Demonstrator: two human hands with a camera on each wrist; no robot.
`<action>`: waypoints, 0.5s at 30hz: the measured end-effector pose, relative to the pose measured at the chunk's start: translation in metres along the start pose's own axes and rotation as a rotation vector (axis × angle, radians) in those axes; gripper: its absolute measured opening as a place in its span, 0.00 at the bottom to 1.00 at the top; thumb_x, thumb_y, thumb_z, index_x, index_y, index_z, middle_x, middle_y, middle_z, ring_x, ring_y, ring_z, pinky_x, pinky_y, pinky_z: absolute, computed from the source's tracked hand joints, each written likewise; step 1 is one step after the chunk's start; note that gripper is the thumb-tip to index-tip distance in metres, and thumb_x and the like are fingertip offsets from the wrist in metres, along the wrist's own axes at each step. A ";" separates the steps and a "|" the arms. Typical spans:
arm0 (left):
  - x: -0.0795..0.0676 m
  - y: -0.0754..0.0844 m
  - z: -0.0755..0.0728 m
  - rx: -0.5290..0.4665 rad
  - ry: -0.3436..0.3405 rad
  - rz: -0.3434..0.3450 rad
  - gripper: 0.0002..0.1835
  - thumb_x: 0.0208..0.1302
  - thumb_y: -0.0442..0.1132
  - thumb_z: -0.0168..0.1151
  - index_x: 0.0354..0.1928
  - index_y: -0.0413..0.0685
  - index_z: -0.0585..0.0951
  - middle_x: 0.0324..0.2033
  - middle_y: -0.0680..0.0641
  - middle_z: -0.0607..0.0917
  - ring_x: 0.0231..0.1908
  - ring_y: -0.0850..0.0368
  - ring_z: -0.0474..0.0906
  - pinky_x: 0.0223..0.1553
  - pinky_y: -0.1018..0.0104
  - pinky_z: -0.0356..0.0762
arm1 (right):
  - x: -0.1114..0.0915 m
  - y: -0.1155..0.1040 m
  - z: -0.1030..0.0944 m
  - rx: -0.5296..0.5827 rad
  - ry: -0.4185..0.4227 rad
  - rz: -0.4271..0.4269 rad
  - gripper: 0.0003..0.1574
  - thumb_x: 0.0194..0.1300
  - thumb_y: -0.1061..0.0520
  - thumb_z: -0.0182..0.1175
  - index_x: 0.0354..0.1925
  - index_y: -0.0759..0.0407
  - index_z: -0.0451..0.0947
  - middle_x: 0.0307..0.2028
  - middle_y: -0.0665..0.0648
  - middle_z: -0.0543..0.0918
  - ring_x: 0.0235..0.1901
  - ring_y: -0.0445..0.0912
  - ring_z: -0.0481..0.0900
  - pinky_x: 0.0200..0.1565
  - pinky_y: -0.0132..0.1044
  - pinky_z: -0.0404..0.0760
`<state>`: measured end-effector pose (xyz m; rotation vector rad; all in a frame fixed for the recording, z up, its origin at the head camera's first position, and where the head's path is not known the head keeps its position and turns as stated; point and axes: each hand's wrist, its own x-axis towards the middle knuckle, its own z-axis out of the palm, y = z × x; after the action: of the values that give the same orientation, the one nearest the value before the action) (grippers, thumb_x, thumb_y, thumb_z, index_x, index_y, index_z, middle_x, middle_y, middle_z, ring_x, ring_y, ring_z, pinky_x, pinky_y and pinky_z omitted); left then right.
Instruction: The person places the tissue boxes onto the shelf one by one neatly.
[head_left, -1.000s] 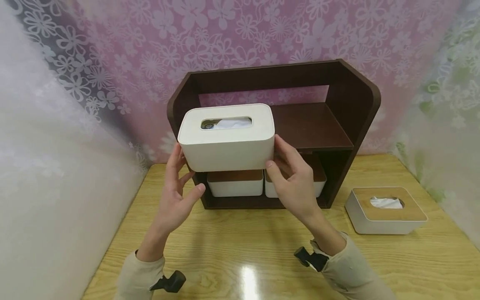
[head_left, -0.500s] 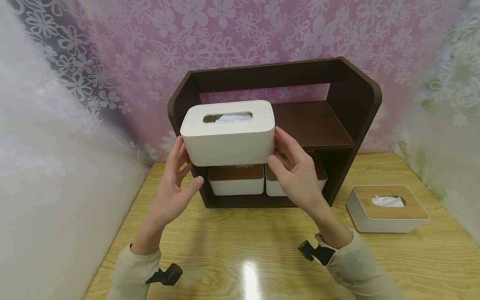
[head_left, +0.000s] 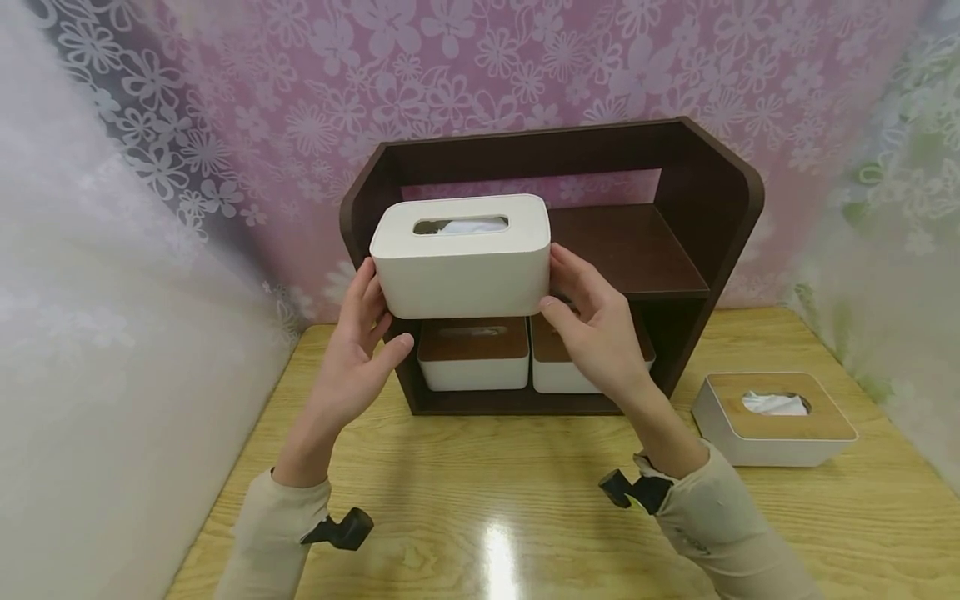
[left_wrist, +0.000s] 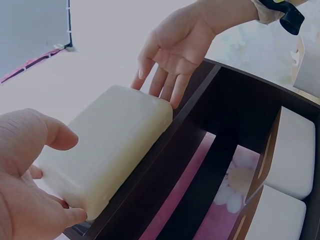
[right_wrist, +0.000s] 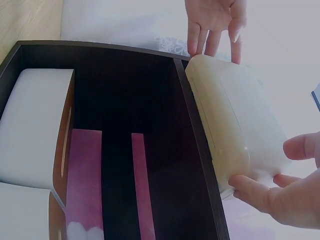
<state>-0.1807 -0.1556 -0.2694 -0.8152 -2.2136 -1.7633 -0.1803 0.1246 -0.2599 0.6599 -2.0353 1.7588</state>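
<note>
Both hands carry one off-white tissue box (head_left: 461,283) between them, each with its fingers extended and fairly straight against an end. Fingertips of the left hand (head_left: 347,362) press the box's left end, the thumb standing apart from it. On the other end lie the fingers of the right hand (head_left: 600,333), its thumb by the lower front corner; I cannot tell whether that thumb bears on it. The box is raised above the wooden table (head_left: 450,475), in front of the left part of a dark brown shelf (head_left: 525,156), its slot facing up with white tissue (head_left: 476,226) inside. Whether it touches the upper board is hidden. Below it, side by side in the lower compartment, stand a left brown-lidded box (head_left: 476,375) and a right brown-lidded box (head_left: 562,380), the latter partly covered by the right hand. Well to the right on the table sits a light-wood-lidded box (head_left: 780,446), tissue showing in its oval opening. Beige sleeves (head_left: 273,533) cover the forearms, and behind everything hangs a pink floral backdrop (head_left: 495,75)
</note>
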 end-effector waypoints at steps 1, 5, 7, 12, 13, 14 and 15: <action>0.001 -0.001 0.000 -0.001 0.000 -0.002 0.46 0.65 0.30 0.56 0.73 0.68 0.42 0.72 0.53 0.51 0.71 0.59 0.49 0.68 0.52 0.49 | 0.001 0.000 0.000 0.002 -0.001 0.002 0.34 0.66 0.67 0.53 0.69 0.56 0.61 0.65 0.57 0.68 0.63 0.47 0.68 0.59 0.40 0.70; 0.005 0.000 0.000 -0.012 0.009 -0.009 0.46 0.65 0.29 0.55 0.73 0.68 0.42 0.72 0.53 0.51 0.71 0.59 0.48 0.68 0.51 0.48 | 0.006 0.001 -0.001 0.017 -0.001 0.010 0.34 0.66 0.66 0.53 0.68 0.57 0.62 0.65 0.57 0.69 0.63 0.48 0.68 0.58 0.38 0.71; 0.008 0.003 0.002 -0.024 0.019 -0.014 0.46 0.65 0.28 0.55 0.74 0.66 0.42 0.72 0.52 0.51 0.71 0.58 0.48 0.69 0.51 0.47 | 0.008 0.002 -0.001 0.029 -0.002 0.019 0.33 0.66 0.66 0.53 0.68 0.56 0.62 0.65 0.57 0.69 0.63 0.48 0.67 0.58 0.38 0.71; 0.010 0.017 0.009 -0.028 0.048 -0.031 0.45 0.64 0.26 0.53 0.75 0.56 0.40 0.73 0.48 0.49 0.71 0.55 0.46 0.69 0.50 0.45 | 0.013 0.003 -0.002 0.047 -0.003 0.045 0.33 0.66 0.66 0.53 0.68 0.56 0.62 0.65 0.57 0.68 0.64 0.47 0.67 0.59 0.41 0.70; 0.010 0.019 0.011 -0.024 0.053 -0.031 0.45 0.64 0.26 0.53 0.75 0.54 0.39 0.73 0.47 0.48 0.72 0.55 0.45 0.69 0.50 0.45 | 0.013 0.003 -0.002 0.049 -0.003 0.048 0.33 0.66 0.66 0.53 0.68 0.56 0.62 0.65 0.57 0.68 0.64 0.48 0.67 0.59 0.42 0.70; 0.010 0.020 0.012 -0.020 0.057 -0.030 0.45 0.64 0.26 0.53 0.75 0.52 0.39 0.73 0.47 0.48 0.72 0.55 0.45 0.69 0.50 0.44 | 0.014 0.003 -0.002 0.050 -0.002 0.051 0.33 0.66 0.66 0.53 0.68 0.56 0.62 0.65 0.57 0.68 0.64 0.48 0.67 0.59 0.42 0.70; 0.010 0.021 0.013 -0.015 0.061 -0.026 0.45 0.63 0.25 0.52 0.74 0.51 0.38 0.73 0.46 0.47 0.72 0.55 0.44 0.69 0.50 0.44 | 0.014 0.003 -0.002 0.050 -0.002 0.054 0.32 0.66 0.66 0.53 0.68 0.56 0.62 0.65 0.57 0.68 0.64 0.48 0.67 0.59 0.42 0.70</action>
<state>-0.1753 -0.1372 -0.2507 -0.7283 -2.1847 -1.7939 -0.1934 0.1251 -0.2538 0.6273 -2.0342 1.8461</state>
